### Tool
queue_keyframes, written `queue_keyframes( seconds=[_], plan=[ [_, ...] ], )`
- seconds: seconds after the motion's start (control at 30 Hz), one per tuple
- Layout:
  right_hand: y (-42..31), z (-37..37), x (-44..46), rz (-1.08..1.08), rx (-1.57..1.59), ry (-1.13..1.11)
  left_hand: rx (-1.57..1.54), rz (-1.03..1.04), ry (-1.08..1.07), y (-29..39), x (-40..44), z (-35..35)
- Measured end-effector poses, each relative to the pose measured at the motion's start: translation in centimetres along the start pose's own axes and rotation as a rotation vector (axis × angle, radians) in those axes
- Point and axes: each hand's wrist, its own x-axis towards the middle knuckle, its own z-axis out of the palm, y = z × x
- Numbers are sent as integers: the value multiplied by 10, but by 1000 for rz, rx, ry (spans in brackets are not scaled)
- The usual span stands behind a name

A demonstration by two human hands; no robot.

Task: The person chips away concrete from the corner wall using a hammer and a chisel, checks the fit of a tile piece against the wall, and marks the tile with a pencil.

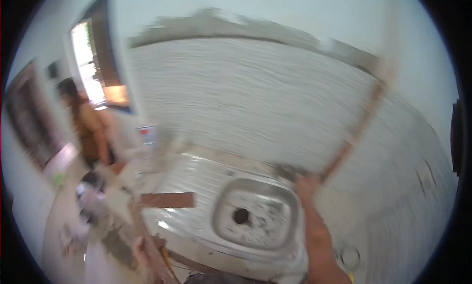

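My left hand [146,253] is at the bottom left, its fingers closed round a long pale brown strip [142,222] that slants upward. My right hand [307,184] reaches to the back right corner of a steel sink [184,173], beside a blurred grey object [284,172]. Motion smears its fingers, so its grip is unclear. Dark bits lie in the basin [268,217] around the drain hole. A flat reddish-brown piece [168,200] rests over the sink's ribbed drainboard.
Pale wavy tiles [221,92] cover the wall behind the sink, with rough grey mortar [196,27] above. A brown vertical strip [351,136] marks the corner. A person [88,124] is at the left near a window [86,58]. Blurred items crowd the left side.
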Motion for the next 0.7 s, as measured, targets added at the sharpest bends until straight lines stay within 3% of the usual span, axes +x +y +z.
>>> queue_keyframes(
  seconds=[0.03,0.07,0.1,0.13,0.17,0.2,0.33,0.4,0.47,0.53,0.63,0.7],
  plan=[
    [6,-4,2,-88,12,-20,128,-21,222,13,-9,5],
    [20,3,6,-142,60,-74,-117,-234,-11,14,7,-48],
    [13,-15,13,-136,71,-90,-69,-300,-24,33,0,-33],
    [35,25,16,-55,60,156,-100,-194,41,41,-4,-31],
    [37,7,31,16,-144,-157,-130,-211,10,44,-5,-29],
    [79,80,29,-120,-250,245,-154,-245,-33,42,-7,-31],
    [48,60,31,24,-386,120,-168,-174,-43,30,-3,-50],
    [46,51,35,71,-441,28,-186,-124,64,31,-8,-51],
    [33,28,44,226,-154,-213,-150,-107,129,32,-14,-44],
    [37,39,42,204,-160,-138,-112,-93,179,33,-15,-42],
    [42,45,38,155,-190,28,-130,-121,65,30,-15,-48],
    [41,56,38,123,-201,112,-356,-239,-264,31,-15,-45]
  ],
)
